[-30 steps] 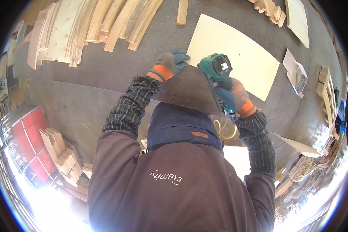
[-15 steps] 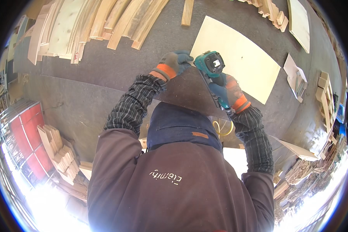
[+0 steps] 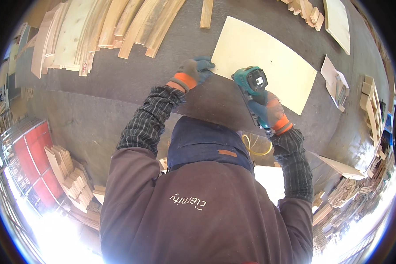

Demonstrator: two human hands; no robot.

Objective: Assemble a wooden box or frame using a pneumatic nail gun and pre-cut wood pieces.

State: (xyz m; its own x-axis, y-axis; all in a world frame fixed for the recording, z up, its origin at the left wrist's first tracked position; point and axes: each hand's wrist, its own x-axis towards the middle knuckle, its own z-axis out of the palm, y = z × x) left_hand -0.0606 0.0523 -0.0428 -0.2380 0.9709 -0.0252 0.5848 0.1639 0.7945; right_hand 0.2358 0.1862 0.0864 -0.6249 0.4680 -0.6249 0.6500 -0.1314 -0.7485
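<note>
One pale board (image 3: 268,57) flat on dark bench (image 3: 136,81), ahead of person. Two hands, both gloved: right hand (image 3: 268,110) wrapped round one green nail gun (image 3: 251,81), its head overlapping board's near edge; left hand (image 3: 194,73) at board's left corner, fingertips touching, whether pinching cannot tell. One loose strip (image 3: 206,14) beyond. Slats (image 3: 134,33) at upper left overlap, exact count unclear. One yellow hose (image 3: 260,154).
</note>
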